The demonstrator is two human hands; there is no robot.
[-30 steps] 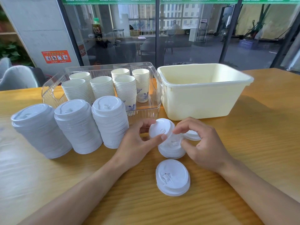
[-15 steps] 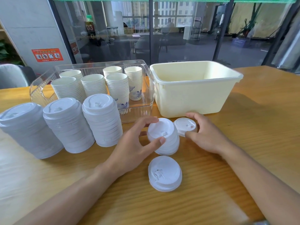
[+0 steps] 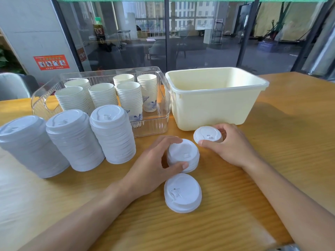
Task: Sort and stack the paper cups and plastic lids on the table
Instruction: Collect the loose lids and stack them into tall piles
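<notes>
Since the earlier frames, the right hand [image 3: 230, 144] has left the short stack and gone to a separate lid, while the left hand [image 3: 155, 163] has stayed on that stack. From the head camera, the left hand's thumb and fingers curl round the short stack of white plastic lids [image 3: 183, 156] near the middle of the wooden table [image 3: 290, 142], thumb at the near side and fingers over the far side. The right hand pinches a single lid [image 3: 207, 134] between thumb and curled fingers, just in front of the cream plastic bin [image 3: 215, 98]; whether that lid rests on the table or is lifted, I cannot tell. Another loose lid [image 3: 182, 193] lies flat on the table, just nearer than the short stack. To the left stand three tall lid stacks [image 3: 112, 134] side by side. Behind them, a clear plastic bin [image 3: 159, 113] holds several stacks of paper cups [image 3: 102, 95], some printed in blue.
</notes>
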